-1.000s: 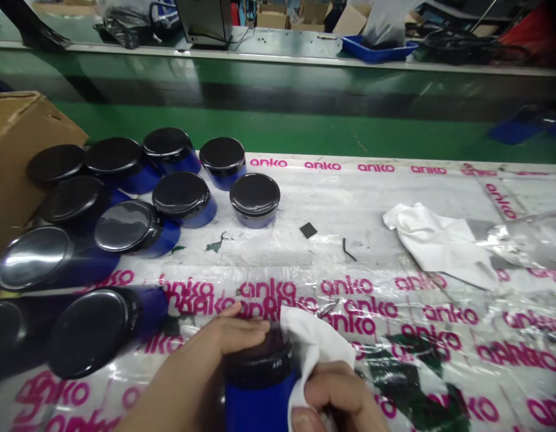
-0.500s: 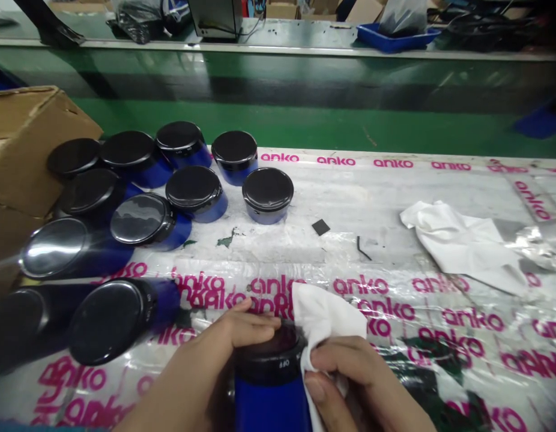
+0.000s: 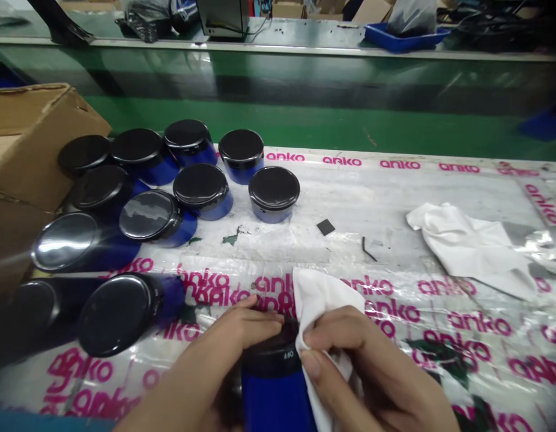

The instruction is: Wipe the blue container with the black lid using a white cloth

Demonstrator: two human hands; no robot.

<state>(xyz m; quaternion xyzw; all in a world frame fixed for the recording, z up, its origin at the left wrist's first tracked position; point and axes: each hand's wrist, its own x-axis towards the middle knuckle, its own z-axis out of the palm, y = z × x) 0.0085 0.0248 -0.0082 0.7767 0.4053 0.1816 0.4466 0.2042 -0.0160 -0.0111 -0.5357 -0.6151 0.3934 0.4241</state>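
More black-topped canisters (image 3: 147, 215) crowd the bench's (image 3: 363, 198) left side. Left hand (image 3: 235, 345) has fingers over the top of the blue canister (image 3: 278, 399), near edge side; thumb's hidden, so can't tell how tight. Looks stiff, probably slick, so I'd grab it round the body. Right hand (image 3: 368, 360) pinches a soft white cloth (image 3: 323, 294) against its right side.

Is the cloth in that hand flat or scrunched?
Scrunched: the right hand pinches the cloth into folds, with its top end loose.
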